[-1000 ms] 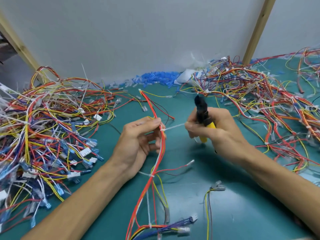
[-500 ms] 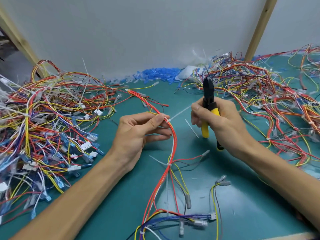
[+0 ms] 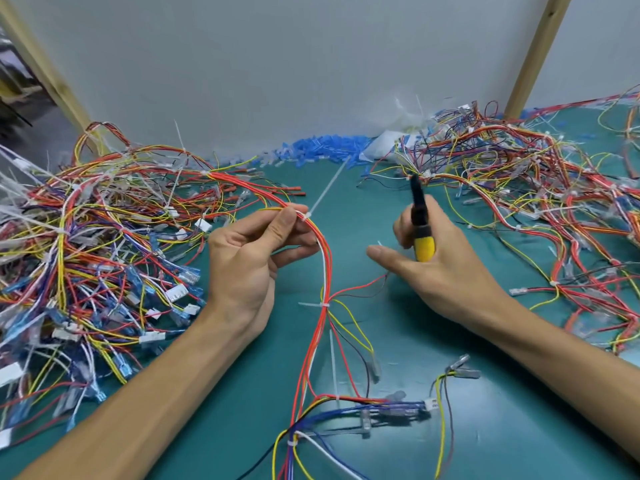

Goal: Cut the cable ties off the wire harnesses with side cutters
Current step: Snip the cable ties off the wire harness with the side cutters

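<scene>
Head view: the cable tie [image 3: 306,216] that appears to be next for cutting sits on the wire harness [image 3: 326,265] near the middle of the teal mat [image 3: 398,341]. It is just beside the fingertips of the left hand [image 3: 252,261], and its long white tail sticks out up and to the right, toward the wall. The harness is pinched between thumb and forefinger right at that tie, with the other fingers curled loosely beneath. The bundle is thereby lifted off the mat and bent into an arch, which seems meant to keep the tie clear of the wires and open to the tool. Below the pinch the harness hangs down and runs toward the camera, where a second tie [image 3: 324,304] and a third tie [image 3: 336,398] are left uncut.

The side cutters [image 3: 420,223] are held upright in the right hand [image 3: 443,271], apart from the tie. The yellow grip is wrapped by curled fingers, which are blurred, and the thumb is stretched out leftward toward the harness. The black nose points up and away; whether its blades are parted cannot be told.

Both forearms are brought in from the lower corners, palms turned inward. One tangled wire pile [image 3: 86,254] lies to the left of the hands and a second wire pile [image 3: 540,202] to the right. A heap of blue scraps [image 3: 318,150] is gathered against the wall.
</scene>
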`<action>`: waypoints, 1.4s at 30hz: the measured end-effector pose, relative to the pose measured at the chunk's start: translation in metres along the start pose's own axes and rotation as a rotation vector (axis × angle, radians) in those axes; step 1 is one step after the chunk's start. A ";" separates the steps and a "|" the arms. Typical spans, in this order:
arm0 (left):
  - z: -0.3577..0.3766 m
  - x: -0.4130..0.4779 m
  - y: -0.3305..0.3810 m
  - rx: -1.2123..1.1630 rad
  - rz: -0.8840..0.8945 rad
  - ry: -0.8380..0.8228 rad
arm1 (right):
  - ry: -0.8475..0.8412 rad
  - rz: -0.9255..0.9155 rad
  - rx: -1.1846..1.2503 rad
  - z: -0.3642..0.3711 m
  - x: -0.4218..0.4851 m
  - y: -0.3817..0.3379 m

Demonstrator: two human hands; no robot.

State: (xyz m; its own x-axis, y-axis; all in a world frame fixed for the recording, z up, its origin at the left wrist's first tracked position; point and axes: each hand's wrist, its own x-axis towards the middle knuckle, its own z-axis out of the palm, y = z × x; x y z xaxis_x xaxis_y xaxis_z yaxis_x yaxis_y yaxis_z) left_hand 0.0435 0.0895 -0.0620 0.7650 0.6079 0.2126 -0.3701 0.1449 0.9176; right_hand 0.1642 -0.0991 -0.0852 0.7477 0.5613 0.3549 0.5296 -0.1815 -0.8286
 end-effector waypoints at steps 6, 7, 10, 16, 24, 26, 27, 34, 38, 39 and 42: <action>0.002 -0.002 -0.003 0.023 0.019 -0.010 | 0.088 -0.143 -0.055 0.002 -0.001 0.004; 0.002 -0.002 -0.004 0.028 0.025 -0.010 | 0.096 -0.170 -0.050 0.003 -0.002 0.005; 0.002 -0.003 -0.005 0.041 0.034 -0.008 | 0.046 -0.118 -0.045 0.007 -0.003 0.006; 0.002 -0.003 -0.007 0.046 0.067 -0.002 | -0.058 -0.035 -0.080 0.002 -0.002 0.007; 0.004 -0.005 -0.007 0.089 0.152 0.044 | -0.095 -0.175 -0.235 0.000 -0.006 -0.008; 0.005 -0.006 -0.008 0.104 0.178 0.046 | -0.096 -0.200 -0.222 -0.001 -0.007 -0.012; 0.005 -0.007 -0.008 0.115 0.193 0.046 | -0.098 -0.205 -0.209 -0.002 -0.008 -0.013; 0.008 -0.012 -0.009 0.153 0.249 0.010 | -0.127 -0.228 -0.232 -0.003 -0.008 -0.017; 0.009 -0.012 -0.009 0.141 0.260 0.029 | -0.138 -0.225 -0.226 -0.004 -0.008 -0.015; 0.009 -0.012 -0.009 0.141 0.261 0.036 | -0.140 -0.224 -0.229 -0.004 -0.008 -0.015; 0.008 -0.014 -0.010 0.166 0.279 0.024 | -0.157 -0.226 -0.239 -0.003 -0.009 -0.016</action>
State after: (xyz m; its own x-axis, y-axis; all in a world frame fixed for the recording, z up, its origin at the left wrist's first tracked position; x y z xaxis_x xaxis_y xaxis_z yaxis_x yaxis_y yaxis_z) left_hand 0.0409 0.0728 -0.0715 0.6324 0.6251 0.4576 -0.4714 -0.1581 0.8676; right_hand 0.1508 -0.1037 -0.0740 0.5400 0.7228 0.4313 0.7672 -0.2120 -0.6053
